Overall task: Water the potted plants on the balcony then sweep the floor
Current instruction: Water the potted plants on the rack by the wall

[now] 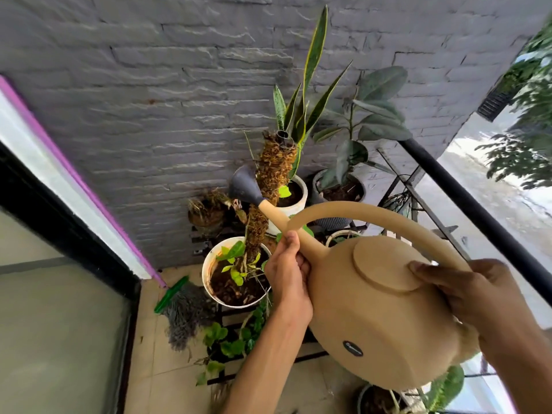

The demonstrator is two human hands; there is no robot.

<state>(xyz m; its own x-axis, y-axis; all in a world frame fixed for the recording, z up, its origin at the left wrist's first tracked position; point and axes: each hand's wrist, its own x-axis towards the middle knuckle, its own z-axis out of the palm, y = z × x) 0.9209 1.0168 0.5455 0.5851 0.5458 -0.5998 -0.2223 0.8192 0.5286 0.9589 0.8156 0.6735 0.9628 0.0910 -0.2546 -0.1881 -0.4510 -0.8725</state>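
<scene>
A tan watering can [376, 312] is tilted forward, its grey rose [243, 185] pointing at the moss pole [268, 186] above a white pot [209, 279]. My left hand [288, 273] grips the spout near its base. My right hand [466, 294] holds the rear of the arched handle, thumb on the lid. Behind stand a snake plant in a white pot [298, 201], a rubber plant in a grey pot [340, 189] and a dried plant in a brown pot [206, 213]. No water stream is visible.
A grey mop with a green head [185, 309] leans in the corner by the pink pole [74, 174]. A black plant stand [310, 354] holds low leafy pots. A black railing [466, 198] runs at right, a glass door [59, 324] at left, tiled floor below.
</scene>
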